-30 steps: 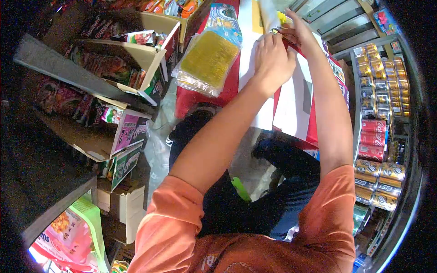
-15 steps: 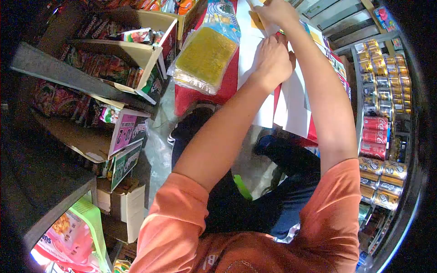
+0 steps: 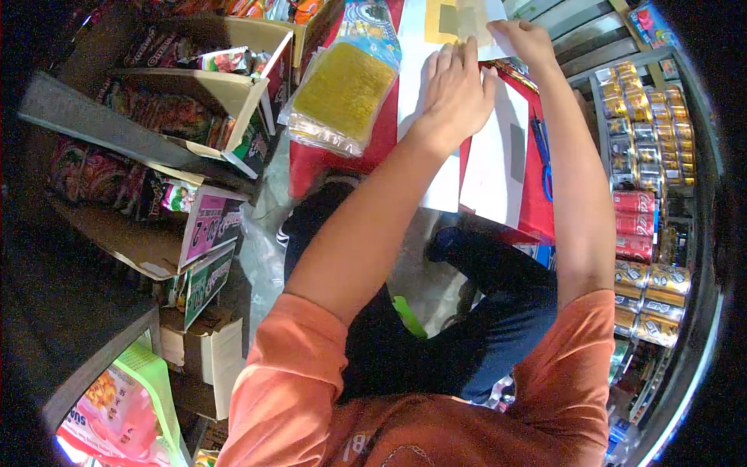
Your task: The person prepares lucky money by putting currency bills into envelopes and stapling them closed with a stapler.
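My left hand (image 3: 455, 93) lies palm down, fingers stretched out, on a long white paper strip (image 3: 440, 183) on the red tabletop (image 3: 380, 128). In my right hand (image 3: 527, 44), thumb and fingers pinch the right edge of a pale, thin paper sheet (image 3: 476, 22) with a greyish patch. Beside that sheet, a yellow paper square (image 3: 442, 19) lies on the white strip. Another white paper piece (image 3: 490, 175) sits right of my left hand. A clear plastic pack of gold-coloured sheets (image 3: 346, 89) rests to the left.
Blue-handled scissors (image 3: 546, 175) lie at the table's right side. Cardboard boxes of packets (image 3: 179, 117) fill the left, with a pink price sign (image 3: 206, 229). Shelves of drink cans (image 3: 634, 226) stand on the right. My legs (image 3: 467, 342) are below the table edge.
My right hand has moved right and slightly down, away from my left hand, holding the pale sheet's edge. My left hand's fingers have spread out flatter. The scissors have come into view.
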The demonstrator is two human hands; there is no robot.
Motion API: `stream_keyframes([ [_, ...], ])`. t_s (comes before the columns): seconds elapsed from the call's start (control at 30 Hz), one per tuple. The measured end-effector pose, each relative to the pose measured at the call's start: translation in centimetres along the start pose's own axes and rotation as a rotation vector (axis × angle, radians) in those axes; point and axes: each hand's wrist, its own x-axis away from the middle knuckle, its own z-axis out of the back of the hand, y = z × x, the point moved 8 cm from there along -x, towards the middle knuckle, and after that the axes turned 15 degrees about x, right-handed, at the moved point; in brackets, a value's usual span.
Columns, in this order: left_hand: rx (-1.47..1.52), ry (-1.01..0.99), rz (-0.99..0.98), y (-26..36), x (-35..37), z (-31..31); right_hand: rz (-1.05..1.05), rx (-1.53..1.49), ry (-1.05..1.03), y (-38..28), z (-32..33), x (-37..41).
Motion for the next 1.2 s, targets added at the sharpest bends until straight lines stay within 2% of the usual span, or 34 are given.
stream_keyframes([
  [0.07,-0.037,-0.08,0.026,-0.1,0.3,-0.8,-0.005,-0.042,0.017,-0.2,0.2,0.3],
  [0.27,-0.154,-0.068,0.051,-1.3,0.8,-1.8,-0.018,0.0,0.075,-3.9,2.1,2.5],
  [0.37,-0.113,-0.099,0.129,-1.4,0.6,-1.4,-0.026,0.018,0.105,-5.0,3.2,3.3],
  [0.53,-0.126,-0.066,0.113,-1.7,0.6,-1.3,-0.025,0.048,0.174,-5.5,5.7,3.9],
  [0.63,-0.122,-0.064,0.112,-1.8,0.6,-1.3,0.051,-0.062,0.169,-5.4,6.9,4.2],
  [0.73,-0.127,-0.067,0.118,-2.0,0.5,-1.5,0.024,-0.123,0.195,-5.2,9.0,5.8],
  [0.77,-0.13,-0.069,0.12,-2.1,0.5,-1.6,-0.02,-0.056,0.125,-3.6,9.3,5.1],
  [0.87,-0.138,-0.044,0.087,-1.7,0.5,-1.2,0.118,-0.141,0.173,-0.3,10.9,5.8],
  [1.0,0.034,-0.108,0.216,-1.3,-0.4,-0.6,-0.104,-0.282,0.07,3.0,12.0,11.4],
  [1.07,0.161,-0.108,0.311,-0.9,-0.5,-0.9,-0.232,-0.386,0.105,3.8,12.5,15.9],
  [1.1,0.19,-0.033,0.304,-1.9,-0.8,-1.7,-0.242,-0.448,0.057,6.3,12.0,16.8],
  [1.13,0.161,-0.073,0.175,-0.7,-0.7,-2.0,-0.335,-0.448,0.067,8.3,11.4,18.2],
  [1.2,0.102,-0.146,-0.088,1.8,0.5,-2.0,-0.331,-0.569,0.002,9.6,10.0,21.1],
])
